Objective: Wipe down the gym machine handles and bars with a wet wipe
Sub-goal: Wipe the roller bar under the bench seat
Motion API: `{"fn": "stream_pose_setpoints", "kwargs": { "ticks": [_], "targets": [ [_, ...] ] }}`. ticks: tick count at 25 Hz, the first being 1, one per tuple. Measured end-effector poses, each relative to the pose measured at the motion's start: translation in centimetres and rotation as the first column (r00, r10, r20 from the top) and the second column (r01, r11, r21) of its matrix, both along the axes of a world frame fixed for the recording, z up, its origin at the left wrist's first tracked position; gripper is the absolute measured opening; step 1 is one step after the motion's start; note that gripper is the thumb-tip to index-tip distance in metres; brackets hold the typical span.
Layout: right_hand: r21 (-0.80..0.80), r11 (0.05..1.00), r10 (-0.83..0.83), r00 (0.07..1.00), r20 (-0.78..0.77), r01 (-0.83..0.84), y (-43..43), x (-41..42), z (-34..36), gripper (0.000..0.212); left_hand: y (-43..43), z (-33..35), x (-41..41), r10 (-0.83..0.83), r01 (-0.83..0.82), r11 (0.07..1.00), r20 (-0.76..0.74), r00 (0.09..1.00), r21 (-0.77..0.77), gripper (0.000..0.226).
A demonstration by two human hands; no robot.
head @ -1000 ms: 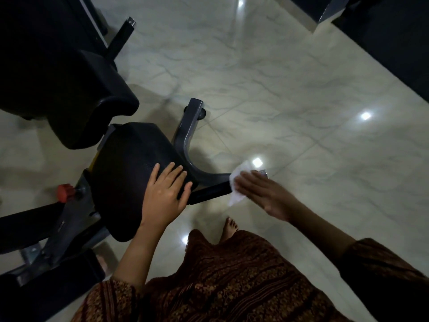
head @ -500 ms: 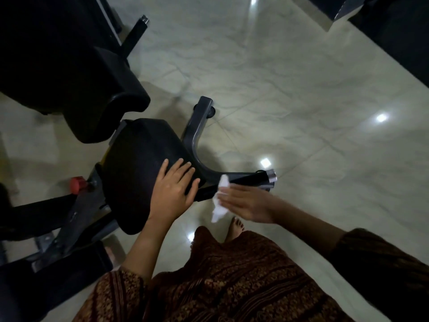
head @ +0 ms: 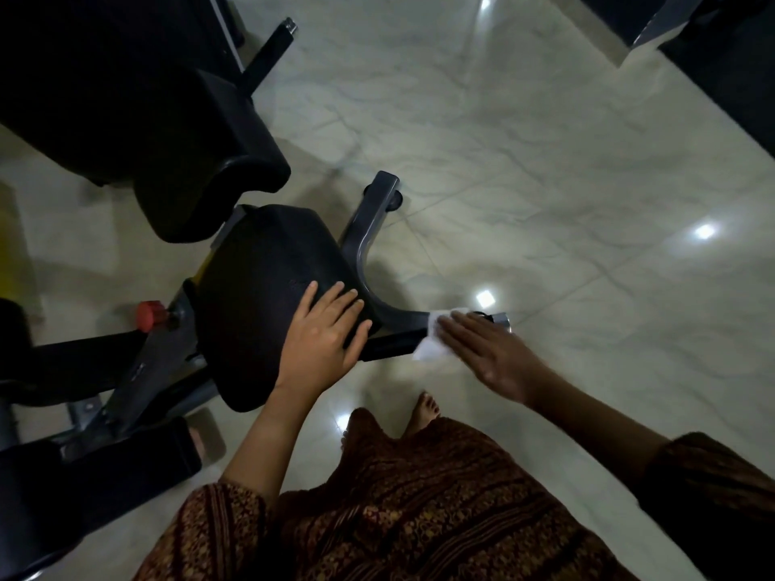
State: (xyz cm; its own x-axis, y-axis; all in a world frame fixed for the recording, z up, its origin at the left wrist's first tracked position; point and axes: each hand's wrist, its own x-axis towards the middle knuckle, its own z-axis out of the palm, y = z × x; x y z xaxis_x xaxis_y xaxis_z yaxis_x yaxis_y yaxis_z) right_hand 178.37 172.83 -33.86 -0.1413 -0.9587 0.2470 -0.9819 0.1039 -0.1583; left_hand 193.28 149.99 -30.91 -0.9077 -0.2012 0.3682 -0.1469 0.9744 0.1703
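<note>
Nearest, a bare foot (head: 425,408) stands on the marble floor (head: 545,182) below and between the hands. The left hand (head: 325,333) lies flat on the black seat pad (head: 260,287), fingers straight and slightly spread, holding nothing. Just to its right, the right hand (head: 486,350) presses a white wet wipe (head: 431,338) under straight fingers against the black handle (head: 390,343). A grey curved bar (head: 369,241) rises beyond both hands.

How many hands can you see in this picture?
2. The left hand rests flat on the black padded seat; the right hand presses a white wet wipe against the dark metal bar beside it. No others show.
</note>
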Motion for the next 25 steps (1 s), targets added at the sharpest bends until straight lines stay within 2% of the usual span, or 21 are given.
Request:
{"fn": "stream_pose_setpoints", "kwargs": {
  "ticks": [4, 5, 9, 13, 16, 19, 23, 25],
  "targets": [
    [0.135, 0.990, -0.031, 0.999, -0.010, 0.033, -6.8, 4.4, -0.9, 0.044, 0.0, 0.0, 0.0, 0.000, 0.000, 1.000, 0.003, 1.000, -0.003, 0.036],
    [0.180, 0.983, -0.048, 0.999, 0.012, 0.045, -6.9, 4.1, -0.8, 0.042, 0.0, -0.1, 0.0, -0.002, 0.002, 1.000, -0.002, 1.000, -0.004, 0.036],
    [0.162, 0.984, -0.078, 0.996, 0.053, 0.068, -2.5, 1.5, 1.2, 0.036, -0.1, -0.3, -0.1, -0.002, 0.001, 1.000, -0.018, 1.000, -0.010, 0.035],
    [0.192, 0.941, -0.305, 0.945, 0.116, 0.280, -3.7, 1.9, 2.1, 0.046, -0.1, -0.4, -0.1, 0.001, -0.001, 1.000, -0.018, 1.000, -0.006, 0.035],
    [0.279, 0.944, -0.209, 0.974, 0.083, 0.178, -6.8, 3.9, 1.0, 0.033, -0.1, -0.2, -0.1, -0.009, 0.009, 1.000, -0.029, 1.000, -0.017, 0.035],
    [0.266, 0.959, -0.136, 0.983, 0.123, 0.099, -5.4, 2.4, 0.5, 0.030, -0.1, -0.2, -0.1, -0.015, 0.015, 1.000, -0.043, 0.999, -0.017, 0.035],
    [0.226, 0.921, -0.340, 0.937, 0.074, 0.317, -0.2, -1.0, 2.6, 0.028, 0.0, -0.2, -0.2, -0.009, 0.009, 1.000, -0.035, 0.999, -0.010, 0.034],
    [0.199, 0.890, -0.427, 0.903, 0.053, 0.410, -0.2, -0.9, 3.2, 0.025, -0.1, -0.3, -0.1, -0.007, 0.006, 1.000, -0.039, 0.999, -0.006, 0.034]
  ]
}}
